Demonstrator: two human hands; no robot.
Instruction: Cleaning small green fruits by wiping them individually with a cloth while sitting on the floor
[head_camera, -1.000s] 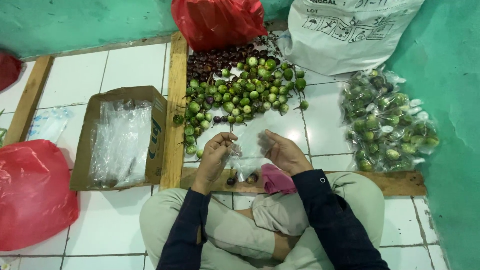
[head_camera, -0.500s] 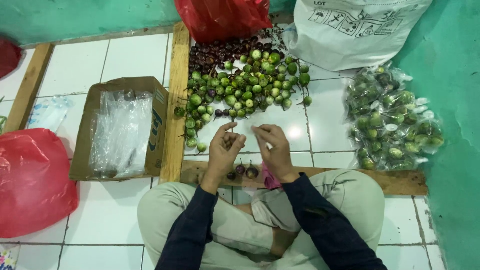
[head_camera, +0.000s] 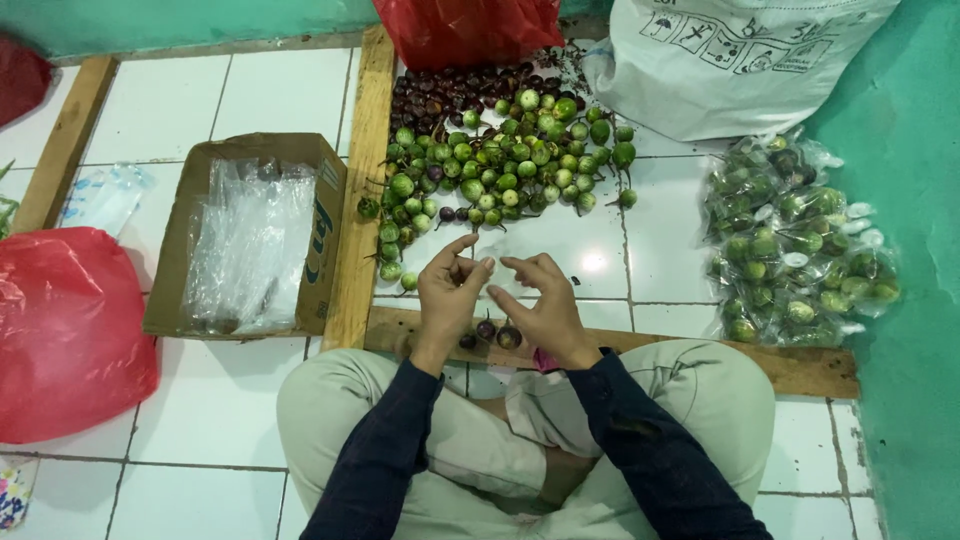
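I sit cross-legged on a white tiled floor. My left hand (head_camera: 450, 295) and my right hand (head_camera: 540, 305) meet fingertip to fingertip just above my knees, pinching the top of a small clear plastic bag (head_camera: 492, 300) that is hard to make out. A few small dark round eggplants (head_camera: 497, 332) lie under my hands, seemingly in that bag. Just beyond my hands spreads a pile of small green round eggplants (head_camera: 500, 170), with dark purple ones (head_camera: 450, 95) at its far side.
A cardboard box (head_camera: 320, 240) holding clear bags stands left of a wooden plank (head_camera: 362, 150). Another plank (head_camera: 720, 355) runs in front of my knees. Filled clear packs (head_camera: 795, 250) are heaped on the right. Red bags (head_camera: 70, 330) (head_camera: 470, 25) and a white sack (head_camera: 730, 60) lie around.
My hands have lifted slightly and drawn closer together, fingertips now meeting over the small bag. The view has shifted a little downward.
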